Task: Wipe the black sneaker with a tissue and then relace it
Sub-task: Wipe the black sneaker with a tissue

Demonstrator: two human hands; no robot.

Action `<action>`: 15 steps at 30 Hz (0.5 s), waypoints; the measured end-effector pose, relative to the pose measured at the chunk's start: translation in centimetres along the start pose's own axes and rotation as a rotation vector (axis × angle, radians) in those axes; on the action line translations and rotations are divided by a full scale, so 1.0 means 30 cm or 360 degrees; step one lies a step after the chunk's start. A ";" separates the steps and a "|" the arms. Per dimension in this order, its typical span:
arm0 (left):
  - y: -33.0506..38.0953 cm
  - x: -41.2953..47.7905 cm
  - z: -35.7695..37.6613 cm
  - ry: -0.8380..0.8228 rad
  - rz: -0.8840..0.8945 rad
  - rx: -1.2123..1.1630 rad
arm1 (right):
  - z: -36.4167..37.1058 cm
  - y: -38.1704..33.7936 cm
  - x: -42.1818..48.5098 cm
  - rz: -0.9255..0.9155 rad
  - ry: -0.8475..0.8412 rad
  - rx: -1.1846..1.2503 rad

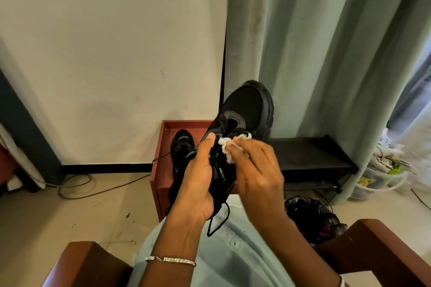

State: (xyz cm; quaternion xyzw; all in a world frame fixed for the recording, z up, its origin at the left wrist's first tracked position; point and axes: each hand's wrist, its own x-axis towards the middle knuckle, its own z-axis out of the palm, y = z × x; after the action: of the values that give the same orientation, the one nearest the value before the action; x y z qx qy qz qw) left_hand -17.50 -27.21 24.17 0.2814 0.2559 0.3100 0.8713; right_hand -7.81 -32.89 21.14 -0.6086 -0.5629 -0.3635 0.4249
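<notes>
We've got a green curtain (pixel 326 53) filling the right side and a pale wall (pixel 116 53) on the left. Down low sits a little red-brown desk (pixel 161 170) with a black rack (pixel 310 156) just beside it. The black sneaker (pixel 247 105) is up in the air over our lap, toe pointing away and tilted upward, in front of the desk. A second sneaker (pixel 183 144) lies on the desk top. Our left grip (pixel 198 184) is wrapped around the sneaker's heel end from below, thumb up by the tongue. Our right grip (pixel 258 170) is pinching a crumpled white tissue (pixel 227 147) and pressing it against the sneaker near the eyelets. A loose black lace (pixel 219 219) dangles down onto our lap. There's a silver bracelet (pixel 170 260) on the left wrist.
</notes>
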 end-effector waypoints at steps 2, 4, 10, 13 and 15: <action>0.003 -0.014 0.019 -0.0013 0.0081 0.0133 | -0.004 0.036 0.037 0.0034 0.0048 -0.0033; 0.008 -0.020 0.027 -0.0021 0.0119 0.0186 | -0.007 0.036 0.031 0.0026 0.0064 -0.0049; 0.022 -0.013 0.006 0.0142 0.0014 0.0234 | -0.017 -0.017 -0.082 -0.0207 -0.0038 0.0067; 0.018 -0.015 0.017 0.0135 0.0083 0.0312 | -0.019 0.047 -0.028 -0.0207 -0.0036 -0.0022; 0.015 -0.024 0.032 0.0099 0.0089 0.0279 | -0.020 0.080 0.015 -0.0117 0.0022 -0.0078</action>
State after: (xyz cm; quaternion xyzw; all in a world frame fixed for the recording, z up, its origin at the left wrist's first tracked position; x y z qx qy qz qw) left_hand -17.56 -27.72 25.33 0.3537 0.3011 0.3191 0.8261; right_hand -5.34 -33.28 21.52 -0.5952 -0.5730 -0.3967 0.4002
